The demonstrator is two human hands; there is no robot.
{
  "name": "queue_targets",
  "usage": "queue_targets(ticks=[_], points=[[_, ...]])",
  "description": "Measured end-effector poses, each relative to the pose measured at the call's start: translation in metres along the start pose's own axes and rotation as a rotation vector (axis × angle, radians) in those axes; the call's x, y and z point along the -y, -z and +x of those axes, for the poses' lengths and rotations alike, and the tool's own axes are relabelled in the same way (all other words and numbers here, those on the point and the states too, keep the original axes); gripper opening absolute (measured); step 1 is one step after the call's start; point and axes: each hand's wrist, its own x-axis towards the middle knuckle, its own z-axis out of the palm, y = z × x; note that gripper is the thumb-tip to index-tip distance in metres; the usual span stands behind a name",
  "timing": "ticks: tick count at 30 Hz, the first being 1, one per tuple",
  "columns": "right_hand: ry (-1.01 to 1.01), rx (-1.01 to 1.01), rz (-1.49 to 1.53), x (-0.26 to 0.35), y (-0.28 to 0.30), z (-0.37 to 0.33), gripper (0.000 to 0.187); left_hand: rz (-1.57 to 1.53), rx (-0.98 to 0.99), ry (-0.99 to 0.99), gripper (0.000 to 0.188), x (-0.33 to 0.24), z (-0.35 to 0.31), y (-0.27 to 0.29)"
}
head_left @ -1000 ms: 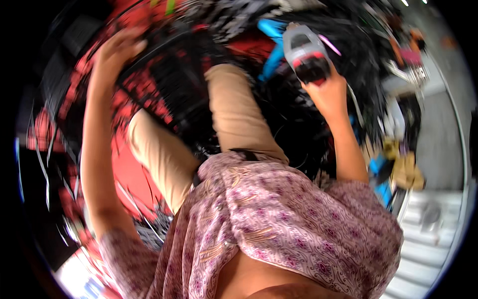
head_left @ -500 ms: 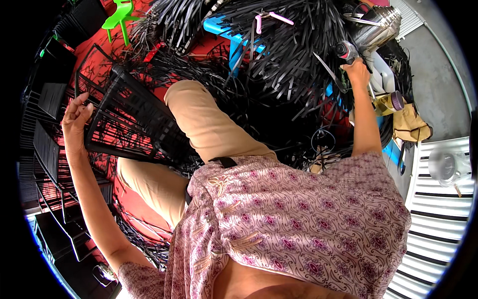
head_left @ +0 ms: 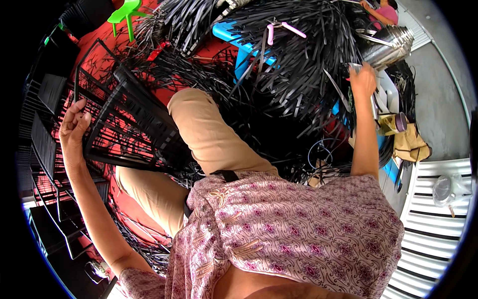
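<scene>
At the left, my left hand (head_left: 74,127) is closed with fingers pinched on a thin bar of a black frame (head_left: 99,107) woven with black strips. The frame stands tilted beside my bent leg. My right hand (head_left: 363,82) reaches to the far right, its fingers curled round a power tool (head_left: 354,67); the hand hides most of the tool. Next to it, a long pale blade (head_left: 336,83) lies on a large heap of black plastic strips (head_left: 298,65). Pink-handled scissors (head_left: 294,30) rest on top of this heap.
A blue stool (head_left: 241,57) stands partly under the strips. A shiny metal container (head_left: 391,47) and a purple-lidded jar (head_left: 400,122) are at the right, near a tan bag (head_left: 412,143). Another person's arm (head_left: 376,14) shows at the top right. A green stool (head_left: 124,15) stands far left.
The view has shifted, so the things appear lower. My right hand has turned over the tool, which shows less than before. My left hand keeps its hold on the frame.
</scene>
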Motion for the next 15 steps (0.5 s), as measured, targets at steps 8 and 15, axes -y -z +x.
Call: queue_targets(ticks=[8,15], points=[[0.466,0.107,0.394,0.179,-0.074,0.075,0.032,0.177,-0.075,-0.041,0.038,-0.043,-0.017,-0.014],[0.357,0.405,-0.083,0.185,-0.132,0.114,0.033,0.116,-0.673,-0.311,0.029,-0.06,-0.069,-0.041]])
